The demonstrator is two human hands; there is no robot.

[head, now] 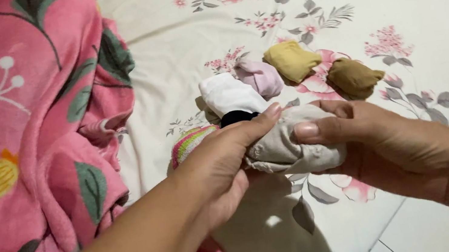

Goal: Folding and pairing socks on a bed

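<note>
Gripping a beige sock bundle [289, 145] between them, both hands [302, 149] clench it.

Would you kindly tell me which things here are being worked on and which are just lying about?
In hand: beige sock bundle, held by left hand and right hand.
Lying about: white bundle, lilac bundle, mustard bundle, brown bundle, pink floral blanket.

The single head-worn camera looks steeply down and forward from close range onto a bed [403, 20], with both forearms entering from the lower frame edge.
</note>
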